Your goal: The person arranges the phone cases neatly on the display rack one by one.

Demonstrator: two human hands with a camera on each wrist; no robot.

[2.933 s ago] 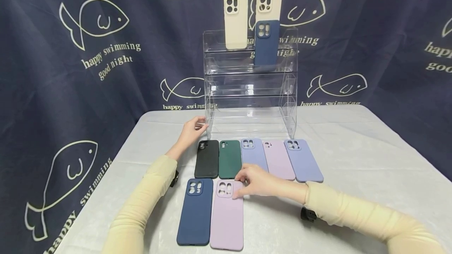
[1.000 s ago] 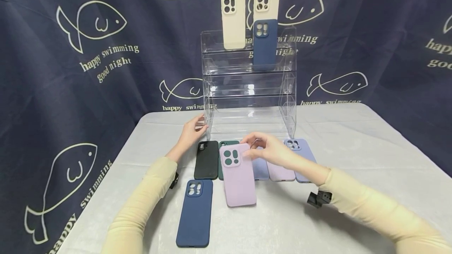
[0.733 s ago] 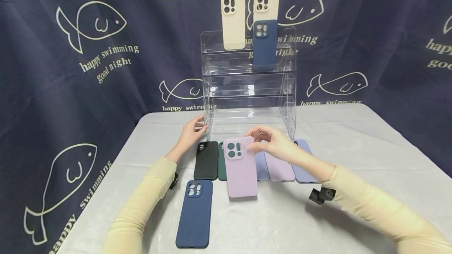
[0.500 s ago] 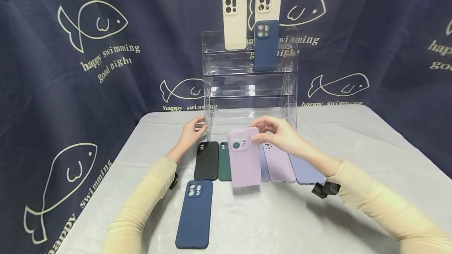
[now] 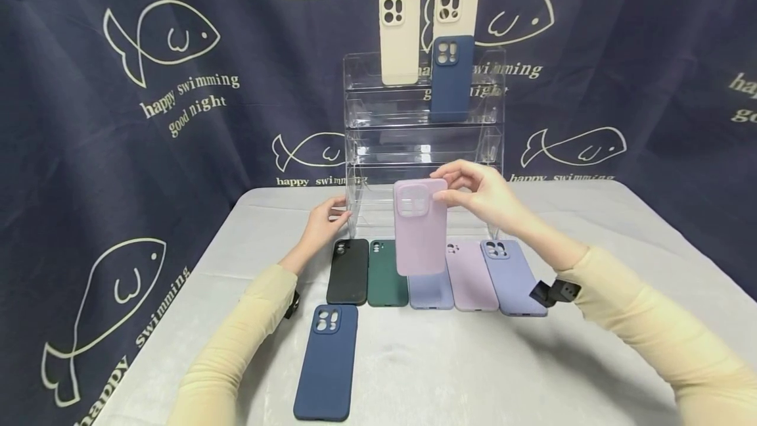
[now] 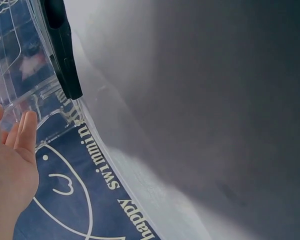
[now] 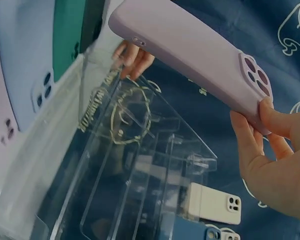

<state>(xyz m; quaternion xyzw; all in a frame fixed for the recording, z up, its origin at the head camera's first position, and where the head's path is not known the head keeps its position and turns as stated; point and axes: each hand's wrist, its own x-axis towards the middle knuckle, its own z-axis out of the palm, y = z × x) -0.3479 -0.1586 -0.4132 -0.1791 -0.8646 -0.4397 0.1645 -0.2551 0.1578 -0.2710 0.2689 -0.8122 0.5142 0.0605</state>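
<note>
In the air before the clear rack (image 5: 384,125), the right hand (image 5: 491,196) pinches the lilac case (image 5: 420,242) near its upper corner; the left hand (image 5: 322,223), fingers relaxed, touches the rack's left edge. The case seems light, a little flexible; its side edges should give safe hold.

A person's left arm (image 5: 219,367) and right arm (image 5: 650,324) reach forward in pale yellow sleeves (image 5: 615,288), with bare skin showing from the lower forearms on. The right hand (image 5: 481,196), the higher of the two in the head view, pinches between thumb (image 5: 455,198) and fingers (image 5: 464,168), pointing to the person's left. The left hand (image 5: 319,225) sits lower, its relaxed fingers (image 5: 333,202) pointing right, slightly apart from the thumb.
</note>
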